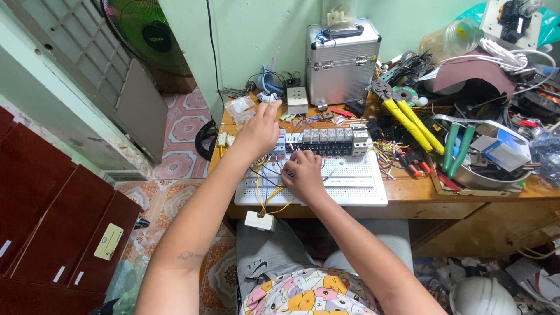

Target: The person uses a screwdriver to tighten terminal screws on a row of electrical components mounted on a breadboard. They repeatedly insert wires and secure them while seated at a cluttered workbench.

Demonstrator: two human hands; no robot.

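Left hand [256, 133] clenched on breaker row [326, 142]; right hand [303, 174] pinching thin wires [265, 189] beneath. Wires likely light, floppy; best gripped near ends.

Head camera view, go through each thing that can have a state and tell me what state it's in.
Left hand: resting on the left end of the breaker row.
Right hand: closed, fingertips on wires below the breakers.
Aluminium case: lid shut.
Yellow-handled crimper: lying flat, unheld.
Green-handled pliers: handles slightly apart.
Fan: cannot tell if running.
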